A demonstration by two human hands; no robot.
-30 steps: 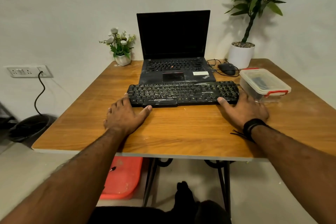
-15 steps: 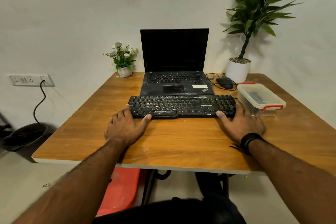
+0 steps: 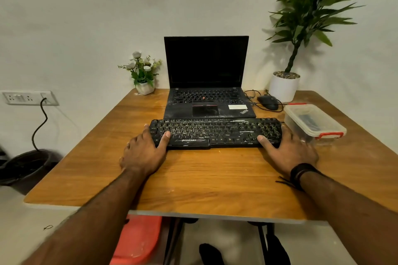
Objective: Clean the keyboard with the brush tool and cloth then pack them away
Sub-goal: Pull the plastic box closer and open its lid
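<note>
Head view shows the keyboard [image 3: 215,133] lying across the middle of the table [image 3: 215,178], just in front of the open laptop [image 3: 207,92]. At its left end the left hand [image 3: 143,155] grips it, thumb on the keys and fingers round the edge; at the right end the right hand [image 3: 289,150] grips likewise, probably to steady or reposition it for cleaning. White streaks mark the keys. Right of centre, just beside the keyboard, stands a clear lidded container [image 3: 314,122] with red clips; something dark inside may be the cleaning tools, though I cannot tell.
</note>
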